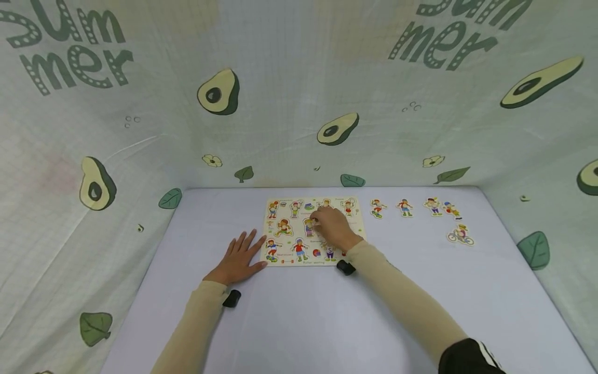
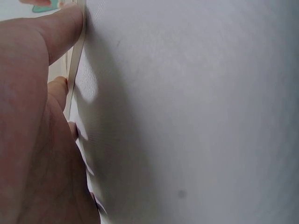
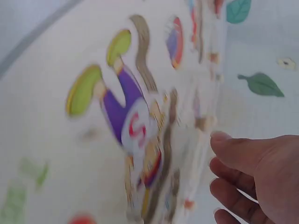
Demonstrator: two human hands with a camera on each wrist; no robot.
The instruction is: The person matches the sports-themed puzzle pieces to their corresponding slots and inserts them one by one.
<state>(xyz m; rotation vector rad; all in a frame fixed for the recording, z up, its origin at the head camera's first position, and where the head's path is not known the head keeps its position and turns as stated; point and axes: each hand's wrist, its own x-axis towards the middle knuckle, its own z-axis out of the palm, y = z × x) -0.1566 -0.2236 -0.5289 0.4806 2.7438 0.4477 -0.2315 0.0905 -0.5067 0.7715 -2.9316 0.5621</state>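
Note:
A flat picture puzzle board (image 1: 288, 264) lies on the white table, showing cartoon children at sports. My left hand (image 1: 237, 261) rests flat with fingers spread beside the board's left edge. Its thumb (image 2: 65, 30) touches that edge. My right hand (image 1: 333, 227) is over the middle of the board, fingers bent and fingertips right at a figure in purple (image 1: 309, 227). In the right wrist view, the thumb and fingertips of this hand (image 3: 261, 172) are close together; I cannot tell whether they pinch a piece. A purple-trousered figure (image 3: 126, 102) shows sharply nearby.
To the board's right lie loose cut-out pieces: a child in red (image 1: 377, 208), one in blue shorts (image 1: 405, 208), two side by side (image 1: 433, 206), and a cyclist (image 1: 460, 235). A cloth with avocado prints (image 1: 338, 129) hangs around the table's back and sides.

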